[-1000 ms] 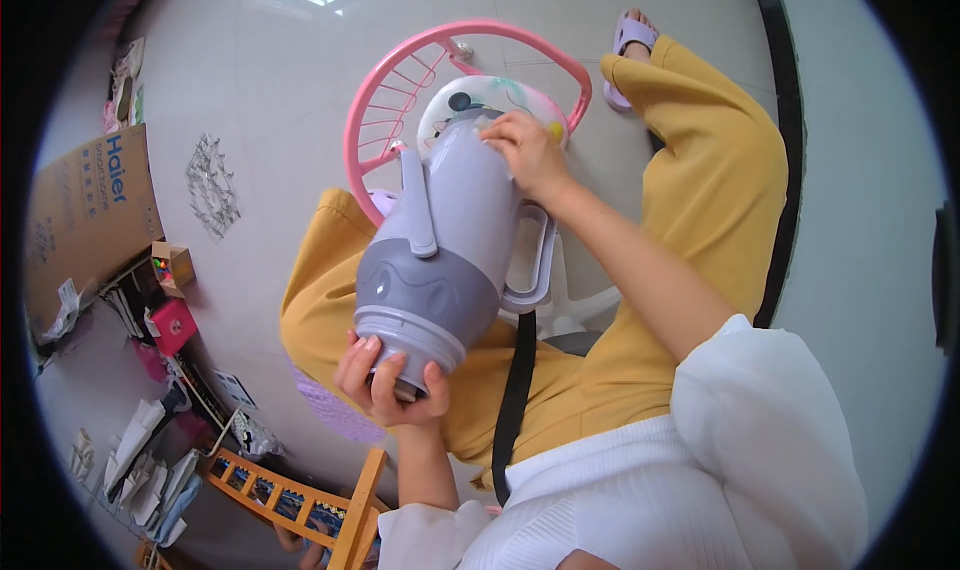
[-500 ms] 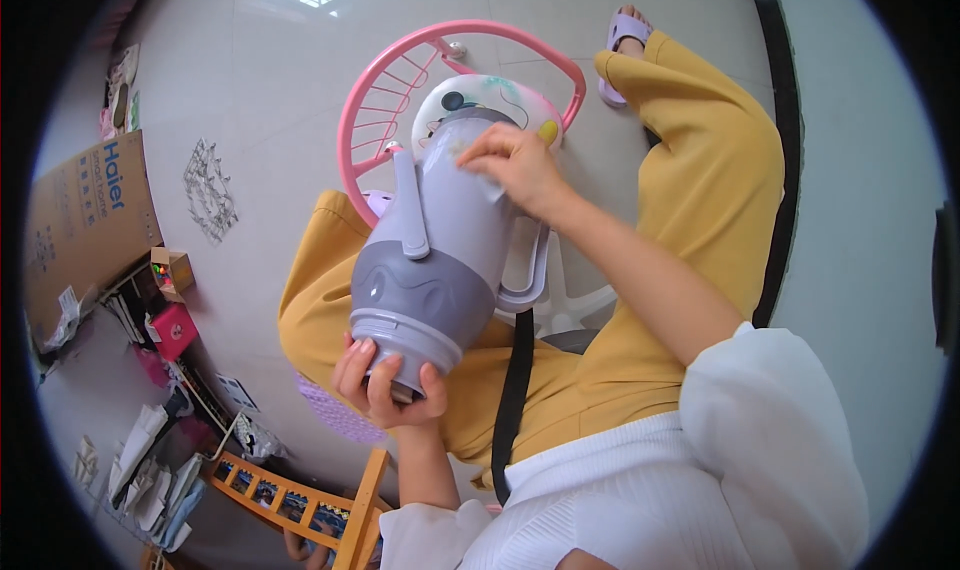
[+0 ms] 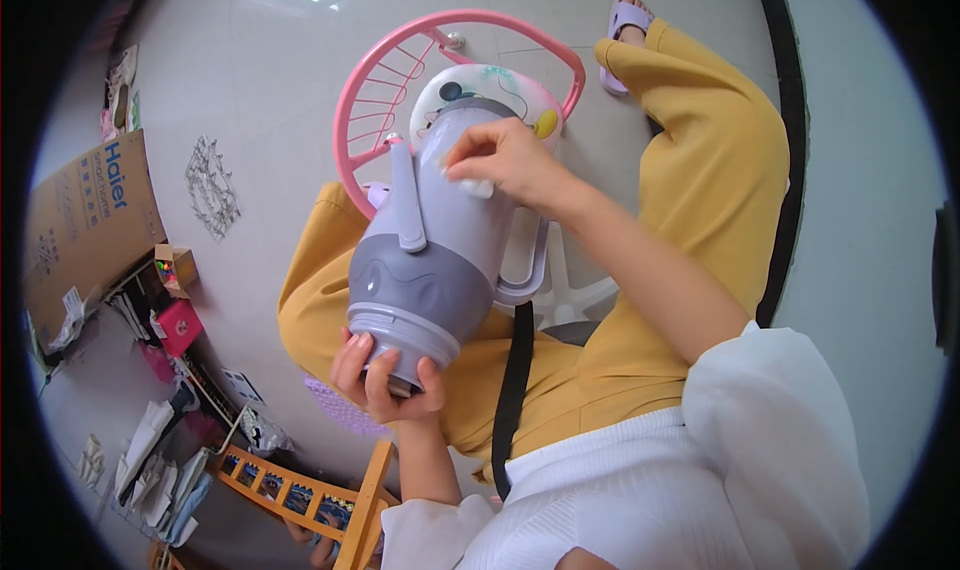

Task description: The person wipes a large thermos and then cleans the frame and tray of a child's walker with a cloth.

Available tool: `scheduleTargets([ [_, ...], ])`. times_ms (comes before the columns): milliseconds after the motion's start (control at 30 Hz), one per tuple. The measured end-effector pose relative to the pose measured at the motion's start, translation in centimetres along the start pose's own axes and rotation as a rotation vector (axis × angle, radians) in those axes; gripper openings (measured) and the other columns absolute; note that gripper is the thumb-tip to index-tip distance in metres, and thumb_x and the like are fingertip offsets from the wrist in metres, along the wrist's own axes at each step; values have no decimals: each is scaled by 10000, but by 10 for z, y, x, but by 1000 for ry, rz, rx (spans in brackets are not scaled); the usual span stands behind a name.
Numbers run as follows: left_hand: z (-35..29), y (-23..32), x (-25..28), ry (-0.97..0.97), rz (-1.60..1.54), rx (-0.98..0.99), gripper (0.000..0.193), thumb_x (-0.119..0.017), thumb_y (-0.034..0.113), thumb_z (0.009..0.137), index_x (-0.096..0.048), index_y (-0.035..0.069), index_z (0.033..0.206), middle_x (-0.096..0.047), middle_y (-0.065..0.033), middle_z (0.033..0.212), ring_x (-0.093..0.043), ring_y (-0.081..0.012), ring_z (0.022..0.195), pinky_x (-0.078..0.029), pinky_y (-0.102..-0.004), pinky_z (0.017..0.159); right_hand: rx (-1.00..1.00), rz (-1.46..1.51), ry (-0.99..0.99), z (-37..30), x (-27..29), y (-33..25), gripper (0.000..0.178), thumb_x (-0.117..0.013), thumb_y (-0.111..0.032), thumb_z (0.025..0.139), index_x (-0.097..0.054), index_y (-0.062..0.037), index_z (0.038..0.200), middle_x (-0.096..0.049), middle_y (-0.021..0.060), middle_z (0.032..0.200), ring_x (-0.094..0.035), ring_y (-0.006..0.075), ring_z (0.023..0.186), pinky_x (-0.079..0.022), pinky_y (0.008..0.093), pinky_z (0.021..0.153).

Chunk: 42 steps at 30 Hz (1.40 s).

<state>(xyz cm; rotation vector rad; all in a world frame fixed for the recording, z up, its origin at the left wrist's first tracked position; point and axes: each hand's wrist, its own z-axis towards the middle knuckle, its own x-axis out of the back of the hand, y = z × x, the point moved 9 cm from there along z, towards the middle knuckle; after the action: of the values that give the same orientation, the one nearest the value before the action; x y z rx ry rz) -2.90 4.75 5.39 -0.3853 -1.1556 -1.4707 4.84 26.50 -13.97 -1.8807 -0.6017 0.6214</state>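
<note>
- One bent left hand [image 3: 396, 378] grips the purple flask [image 3: 440, 215] by its neck.
- The right hand [image 3: 510, 167], fingers curled, pinches a white scrap [image 3: 477, 187] at its side.
- Over the lap [image 3: 575, 385], the long flask points away, far end by the pink chair [image 3: 470, 17].

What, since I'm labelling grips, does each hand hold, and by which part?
The left hand holds the purple-grey flask by its near end; the right hand pinches a white wad, part unclear.
</note>
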Motion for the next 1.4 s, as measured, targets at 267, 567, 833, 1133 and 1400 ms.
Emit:
scheduleTargets([
  [267,0,-3,2,-1,-1,17,289,-652,241,772,-551,71,982,-526,-143,1094,-520,-313,1053,-418,-536,1001,76,-108,45,-12,-7,-24,102,-734,-113,692,-712,-48,768,-682,89,774,-644,183,729,-498,297,687],
  [567,7,-1,-6,-61,-12,23,314,-655,252,796,-525,55,1003,-521,-155,1135,-507,-330,1087,-380,-520,1017,84,-210,430,-25,34,14,105,-658,-91,782,-686,-25,859,-624,129,870,-622,280,810,-488,364,738],
  [833,-6,-5,1,18,-58,160,329,-653,313,824,-501,62,971,-526,-153,1147,-498,-342,1109,-370,-495,1001,364,-356,438,-48,7,-17,161,-620,-58,799,-700,-36,937,-639,124,935,-581,309,938,-465,377,839],
  [1133,2,-14,-1,49,-58,122,319,-651,339,830,-520,70,939,-539,-143,1080,-517,-352,1061,-432,-553,967,-85,-239,692,1,102,84,137,-636,-46,786,-713,-32,899,-685,122,826,-656,256,807,-507,343,760],
  [1400,1,-18,3,58,-95,123,312,-630,325,866,-508,42,913,-545,-153,1121,-515,-339,1083,-401,-516,983,310,-295,508,-18,33,22,156,-628,-20,783,-719,-53,905,-640,106,873,-625,284,845,-494,351,790],
])
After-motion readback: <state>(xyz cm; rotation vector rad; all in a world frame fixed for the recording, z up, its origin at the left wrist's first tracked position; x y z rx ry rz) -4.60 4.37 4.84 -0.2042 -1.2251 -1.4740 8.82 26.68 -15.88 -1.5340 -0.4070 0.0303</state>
